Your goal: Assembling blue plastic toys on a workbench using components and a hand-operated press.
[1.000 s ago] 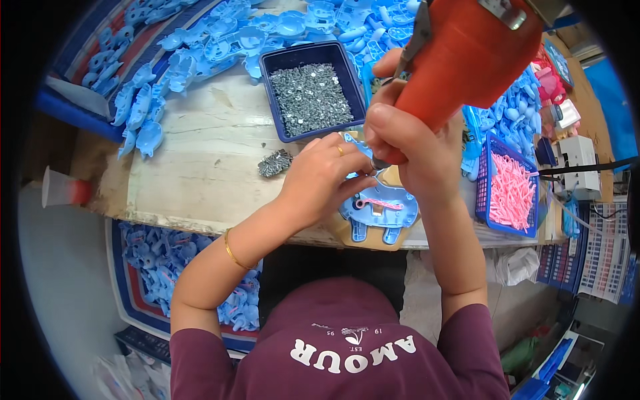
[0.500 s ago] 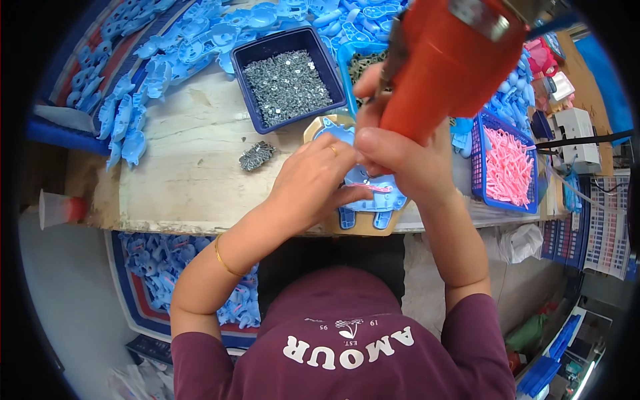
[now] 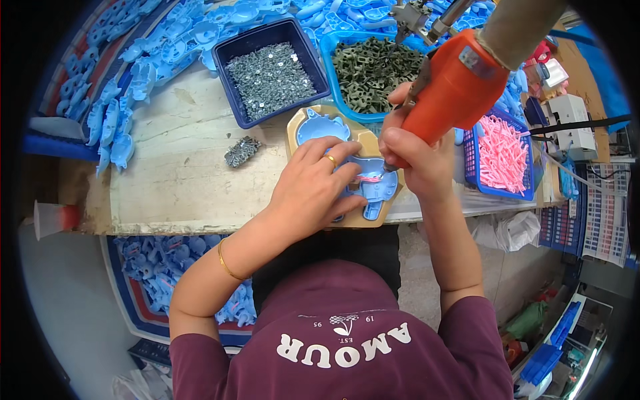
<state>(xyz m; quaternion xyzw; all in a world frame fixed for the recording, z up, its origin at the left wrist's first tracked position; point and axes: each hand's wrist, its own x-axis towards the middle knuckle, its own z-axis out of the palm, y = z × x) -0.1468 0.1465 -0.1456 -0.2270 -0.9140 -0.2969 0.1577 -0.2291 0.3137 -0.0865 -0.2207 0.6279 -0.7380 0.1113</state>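
A light-blue molded plastic shell (image 3: 381,191) lies in a tan shaped fixture (image 3: 393,212) at the table's front edge. Across its hollow lies a small pink plastic piece (image 3: 369,178). My left hand (image 3: 310,180) rests over the shell's left side, fingers apart, hiding part of it. My right hand (image 3: 420,155) is closed around an orange electric screwdriver (image 3: 448,90), tilted with its tip down at the shell, close to the pink piece's right end. Whether the tip touches a screw is too small to tell.
Behind the fixture stand a dark-blue bin (image 3: 270,80) of screws and a light-blue basket (image 3: 333,87) of dark metal pieces. A small screw pile (image 3: 242,152) lies left. At right is a blue basket (image 3: 475,163) of pink pieces. Blue shells (image 3: 193,40) heap along the back.
The screwdriver has come down and tilted, its tip now at the shell. My left fingers have drawn away from the tip and spread over the shell's left side. The view has shifted slightly.
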